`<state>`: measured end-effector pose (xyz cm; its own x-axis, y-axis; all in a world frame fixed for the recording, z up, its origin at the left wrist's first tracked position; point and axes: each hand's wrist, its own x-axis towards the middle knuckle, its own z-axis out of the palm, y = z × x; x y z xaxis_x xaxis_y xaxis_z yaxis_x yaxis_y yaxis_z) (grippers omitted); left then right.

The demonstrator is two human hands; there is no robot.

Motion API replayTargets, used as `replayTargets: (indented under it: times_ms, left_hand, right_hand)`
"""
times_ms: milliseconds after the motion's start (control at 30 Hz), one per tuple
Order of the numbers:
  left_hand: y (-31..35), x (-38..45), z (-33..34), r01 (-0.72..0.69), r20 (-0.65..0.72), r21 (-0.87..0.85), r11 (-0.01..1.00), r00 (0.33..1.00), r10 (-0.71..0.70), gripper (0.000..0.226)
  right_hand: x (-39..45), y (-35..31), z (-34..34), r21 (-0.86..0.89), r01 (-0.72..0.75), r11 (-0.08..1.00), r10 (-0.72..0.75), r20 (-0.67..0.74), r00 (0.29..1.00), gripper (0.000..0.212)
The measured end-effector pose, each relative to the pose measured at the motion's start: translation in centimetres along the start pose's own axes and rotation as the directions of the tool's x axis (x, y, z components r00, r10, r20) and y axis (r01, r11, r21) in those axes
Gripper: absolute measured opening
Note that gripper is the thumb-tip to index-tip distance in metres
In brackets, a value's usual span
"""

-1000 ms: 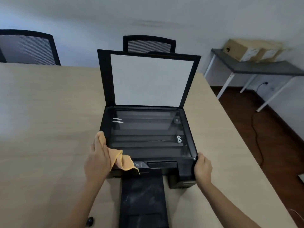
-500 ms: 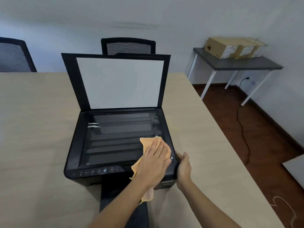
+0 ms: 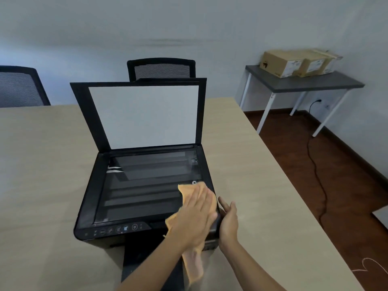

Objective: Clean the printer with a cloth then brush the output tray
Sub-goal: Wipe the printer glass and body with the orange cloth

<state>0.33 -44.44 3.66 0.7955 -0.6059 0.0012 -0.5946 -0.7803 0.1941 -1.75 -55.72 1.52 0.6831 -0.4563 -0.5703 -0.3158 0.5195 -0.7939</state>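
Note:
A black printer (image 3: 92, 198) stands on the beige table (image 3: 42, 164) with its scanner lid (image 3: 144, 116) raised and the glass (image 3: 147, 181) exposed. My left hand (image 3: 194, 217) lies flat on an orange cloth (image 3: 189, 192), pressing it onto the glass's near right corner; part of the cloth hangs down below my wrist. My right hand (image 3: 228, 223) grips the printer's right front side. The black output tray (image 3: 138, 261) sticks out toward me, partly hidden under my left forearm. No brush is in view.
Two black mesh chairs (image 3: 161, 69) (image 3: 19, 87) stand behind the table. To the right, a grey side table (image 3: 304, 82) carries cardboard boxes (image 3: 281, 63). A black cable (image 3: 315, 164) runs across the wooden floor from a wall socket.
My left hand has carried the cloth from the printer's front left corner across to the glass's near right corner. My right hand stays on the right side. The camera view shifted.

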Motion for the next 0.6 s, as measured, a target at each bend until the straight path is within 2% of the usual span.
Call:
replayTargets:
  times_ms: [100, 167, 233, 333, 433, 467, 533, 600]
  left_hand:
    - [-2.8, 6.3, 0.0, 0.125, 0.025, -0.007, 0.992, 0.992, -0.124, 0.076]
    - [-4.3, 10.0, -0.4, 0.196, 0.061, 0.007, 0.981, 0.979, -0.196, 0.070]
    - [-4.9, 11.5, -0.6, 0.197, 0.057, 0.036, 0.980, 0.978, -0.199, 0.065]
    - [-4.1, 9.4, -0.6, 0.045, 0.063, 0.049, 0.998, 0.997, -0.048, 0.060]
    - [-3.1, 4.6, -0.5, -0.082, 0.066, -0.036, 0.996, 0.994, 0.084, 0.058]
    - [-2.7, 3.2, -0.5, -0.140, 0.018, -0.018, 0.990, 0.990, 0.140, 0.057]
    - [-1.9, 0.6, -0.3, -0.252, -0.092, 0.123, 0.960, 0.960, 0.264, 0.053]
    - [-1.4, -1.3, 0.6, -0.311, -0.073, 0.133, 0.941, 0.944, 0.322, 0.050]
  right_hand:
    - [0.3, 0.3, 0.1, -0.034, 0.001, 0.999, -0.002, -0.015, 1.000, 0.047]
    - [0.5, 0.6, 0.1, -0.056, 0.017, 0.998, -0.017, -0.015, 1.000, 0.047]
    - [0.6, 0.8, 0.2, -0.064, 0.033, 0.997, -0.035, -0.037, 0.999, 0.047]
    - [0.9, 1.2, 0.0, -0.025, 0.031, 0.999, -0.032, -0.045, 0.998, 0.052]
    - [0.5, 0.8, 0.1, 0.049, 0.006, 0.999, -0.002, -0.080, 0.997, 0.055]
    - [0.4, 0.6, 0.1, 0.083, -0.006, 0.996, 0.014, -0.088, 0.996, 0.055]
    - [0.2, 0.0, 0.0, 0.127, -0.016, 0.992, 0.027, -0.080, 0.996, 0.055]
    - [-0.1, -0.4, -0.2, 0.143, -0.039, 0.989, 0.052, -0.087, 0.995, 0.057]
